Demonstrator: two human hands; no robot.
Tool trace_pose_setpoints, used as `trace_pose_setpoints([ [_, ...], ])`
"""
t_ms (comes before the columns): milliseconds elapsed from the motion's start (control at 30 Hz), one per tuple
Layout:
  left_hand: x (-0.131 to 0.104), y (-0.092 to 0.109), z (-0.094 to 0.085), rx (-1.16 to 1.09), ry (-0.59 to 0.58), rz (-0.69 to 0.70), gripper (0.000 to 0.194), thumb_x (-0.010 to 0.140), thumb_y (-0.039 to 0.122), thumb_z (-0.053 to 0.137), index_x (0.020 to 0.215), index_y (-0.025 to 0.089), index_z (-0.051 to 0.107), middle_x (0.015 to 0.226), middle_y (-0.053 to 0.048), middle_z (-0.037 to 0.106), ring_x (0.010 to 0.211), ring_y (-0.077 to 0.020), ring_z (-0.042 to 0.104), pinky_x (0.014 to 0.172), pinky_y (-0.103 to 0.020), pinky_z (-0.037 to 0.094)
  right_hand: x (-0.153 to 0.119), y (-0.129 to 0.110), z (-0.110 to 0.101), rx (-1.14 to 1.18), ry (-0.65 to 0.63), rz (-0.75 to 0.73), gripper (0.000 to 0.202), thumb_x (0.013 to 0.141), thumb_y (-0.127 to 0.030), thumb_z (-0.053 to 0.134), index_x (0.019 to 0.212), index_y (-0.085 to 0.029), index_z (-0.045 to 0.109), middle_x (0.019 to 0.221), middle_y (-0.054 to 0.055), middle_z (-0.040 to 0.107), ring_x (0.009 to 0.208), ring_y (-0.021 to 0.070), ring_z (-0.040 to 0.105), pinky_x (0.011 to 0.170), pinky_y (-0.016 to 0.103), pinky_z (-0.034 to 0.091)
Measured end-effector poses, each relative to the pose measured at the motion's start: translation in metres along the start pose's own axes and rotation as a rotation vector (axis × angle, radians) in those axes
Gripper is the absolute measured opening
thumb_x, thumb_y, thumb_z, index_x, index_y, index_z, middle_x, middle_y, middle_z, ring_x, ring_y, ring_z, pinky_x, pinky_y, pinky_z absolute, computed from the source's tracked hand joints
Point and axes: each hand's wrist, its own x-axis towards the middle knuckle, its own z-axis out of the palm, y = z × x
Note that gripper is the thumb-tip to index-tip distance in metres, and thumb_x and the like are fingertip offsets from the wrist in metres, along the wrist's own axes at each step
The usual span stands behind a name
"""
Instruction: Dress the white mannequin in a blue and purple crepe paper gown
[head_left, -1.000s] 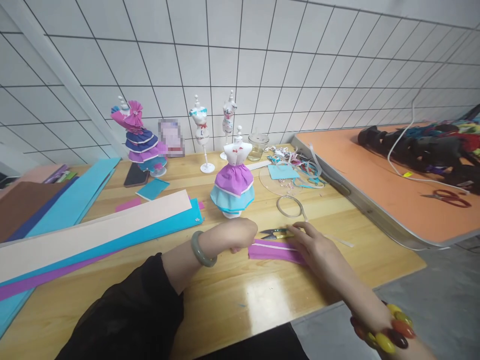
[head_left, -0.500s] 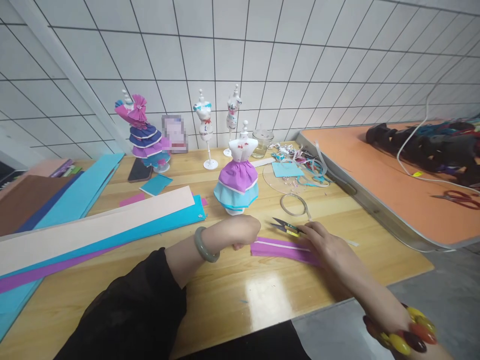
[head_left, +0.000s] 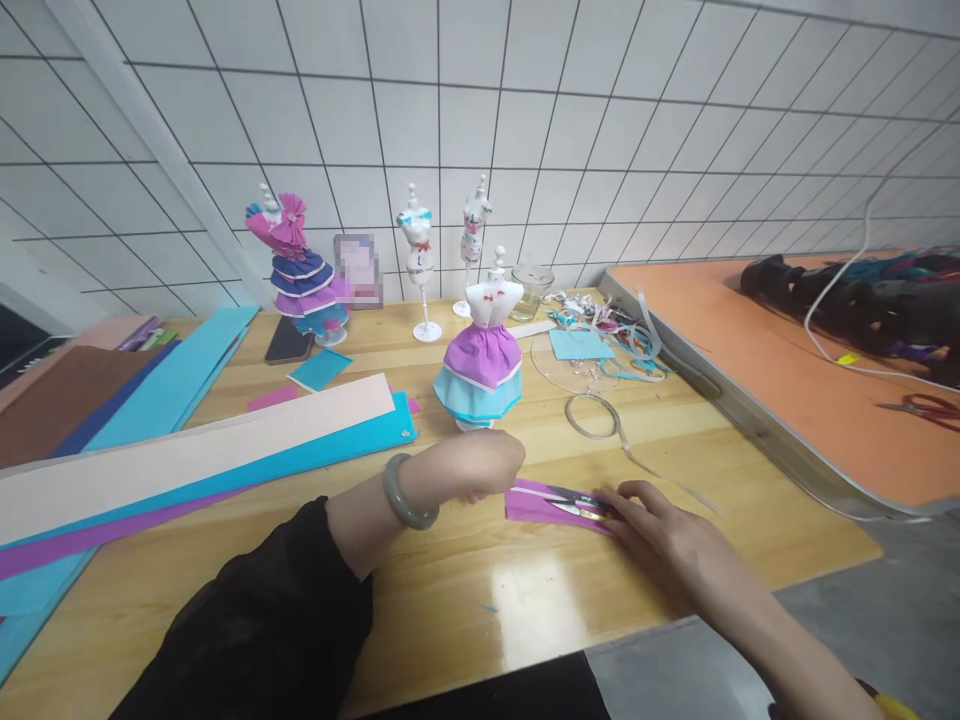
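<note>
A purple paper strip (head_left: 523,504) with a white line along it lies on the table in front of me. My left hand (head_left: 487,465), with a grey-green bangle at the wrist, is closed at the strip's left end; its fingertips are mostly hidden. Small thread snips (head_left: 574,502) with dark blades lie over the strip, blades pointing left. Their handle end is in my right hand (head_left: 656,525), whose fingers also touch the strip's right part. Just beyond my left hand stands a mini dress form (head_left: 493,300) wearing a purple and light-blue tiered skirt (head_left: 480,375).
A coil of narrow ribbon (head_left: 592,415) lies beyond my right hand. Long paper sheets (head_left: 187,450) cover the left side. Behind stand other dress forms (head_left: 420,250), a glass jar (head_left: 532,290) and scraps (head_left: 611,325). An orange-topped surface (head_left: 735,370) borders the right, with red-handled scissors (head_left: 926,408).
My right hand has moved slightly down with the snips, so their blades now overlie the purple strip instead of pointing above it. My left hand stays closed in nearly the same place.
</note>
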Motion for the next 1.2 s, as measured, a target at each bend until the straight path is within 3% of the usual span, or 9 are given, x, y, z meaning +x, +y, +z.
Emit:
trace_pose_setpoints([
  [100, -0.021, 0.031, -0.034, 0.054, -0.238, -0.033, 0.032, 0.079, 0.031, 0.06, 0.053, 0.012, 0.059, 0.04, -0.006, 0.055, 0.04, -0.0175, 0.055, 0.044, -0.029, 0.043, 0.011, 0.001, -0.008, 0.053, 0.035, 0.036, 0.038, 0.1, -0.041, 0.034, 0.119, -0.026, 0.063, 0.11, 0.011, 0.066, 0.068, 0.0188, 0.072, 0.055, 0.029, 0.054],
  [267, -0.073, 0.07, -0.088, -0.212, -0.498, 0.081, 0.023, 0.083, 0.041, 0.059, 0.08, 0.018, 0.056, 0.058, 0.002, 0.063, 0.049, -0.0127, 0.062, 0.045, -0.02, 0.044, 0.048, -0.01, -0.032, 0.244, 0.154, 0.033, 0.037, 0.098, -0.041, 0.04, 0.121, -0.023, 0.063, 0.11, 0.013, 0.066, 0.082, 0.0218, 0.071, 0.067, 0.032, 0.056],
  [367, -0.087, 0.061, -0.106, -0.387, -0.132, 0.133, 0.018, 0.084, 0.034, 0.059, 0.079, 0.017, 0.057, 0.06, 0.003, 0.061, 0.046, -0.0078, 0.057, 0.046, -0.018, 0.042, 0.08, -0.025, -0.052, 0.418, 0.232, 0.022, 0.035, 0.097, -0.04, 0.045, 0.122, -0.025, 0.063, 0.11, 0.013, 0.065, 0.083, 0.0206, 0.068, 0.06, 0.029, 0.053],
  [500, -0.069, 0.031, -0.112, -0.461, 0.795, 0.234, 0.024, 0.079, 0.036, 0.069, 0.077, 0.017, 0.056, 0.058, 0.006, 0.049, 0.05, -0.0043, 0.047, 0.047, -0.016, 0.035, 0.129, -0.044, -0.074, 0.532, 0.42, 0.0, 0.034, 0.094, -0.042, 0.05, 0.119, -0.023, 0.064, 0.101, 0.011, 0.065, 0.083, 0.0203, 0.064, 0.067, 0.033, 0.055],
  [600, -0.047, 0.014, -0.11, -0.344, 1.184, 0.284, 0.029, 0.076, 0.033, 0.073, 0.098, 0.019, 0.06, 0.073, 0.003, 0.055, 0.064, -0.0072, 0.05, 0.057, -0.02, 0.041, 0.163, -0.054, -0.084, 0.589, 0.555, -0.032, 0.035, 0.093, -0.041, 0.053, 0.122, -0.025, 0.062, 0.105, 0.01, 0.065, 0.091, 0.0206, 0.065, 0.076, 0.037, 0.056],
  [667, -0.037, 0.009, -0.107, -0.209, 1.239, 0.327, 0.035, 0.076, 0.029, 0.074, 0.107, 0.02, 0.061, 0.09, -0.002, 0.061, 0.079, -0.0108, 0.056, 0.067, -0.023, 0.046, 0.18, -0.059, -0.088, 0.619, 0.629, -0.05, 0.035, 0.093, -0.041, 0.055, 0.124, -0.025, 0.061, 0.109, 0.01, 0.065, 0.095, 0.021, 0.065, 0.079, 0.039, 0.056],
  [800, -0.03, 0.01, -0.102, -0.152, 1.15, 0.381, 0.029, 0.082, 0.033, 0.068, 0.109, 0.022, 0.064, 0.105, -0.005, 0.066, 0.097, -0.0146, 0.059, 0.083, -0.028, 0.048, 0.2, -0.069, -0.092, 0.609, 0.671, -0.08, 0.031, 0.091, -0.038, 0.058, 0.117, -0.024, 0.065, 0.111, 0.009, 0.066, 0.092, 0.0197, 0.065, 0.077, 0.039, 0.056],
  [967, -0.027, 0.012, -0.097, -0.222, 1.185, 0.368, 0.021, 0.086, 0.035, 0.064, 0.1, 0.02, 0.066, 0.099, -0.004, 0.068, 0.097, -0.0147, 0.06, 0.086, -0.03, 0.048, 0.208, -0.076, -0.092, 0.598, 0.748, -0.026, 0.022, 0.087, -0.039, 0.064, 0.1, -0.022, 0.069, 0.094, 0.005, 0.069, 0.082, 0.0182, 0.064, 0.074, 0.037, 0.055],
  [1200, -0.025, 0.007, -0.101, -0.288, 1.139, 0.455, 0.019, 0.09, 0.027, 0.058, 0.104, 0.02, 0.069, 0.099, -0.004, 0.068, 0.092, -0.0124, 0.061, 0.084, -0.029, 0.049, 0.213, -0.072, -0.085, 0.941, 0.697, 0.058, 0.023, 0.079, -0.038, 0.073, 0.094, -0.021, 0.072, 0.095, 0.006, 0.071, 0.08, 0.0181, 0.066, 0.074, 0.036, 0.054],
])
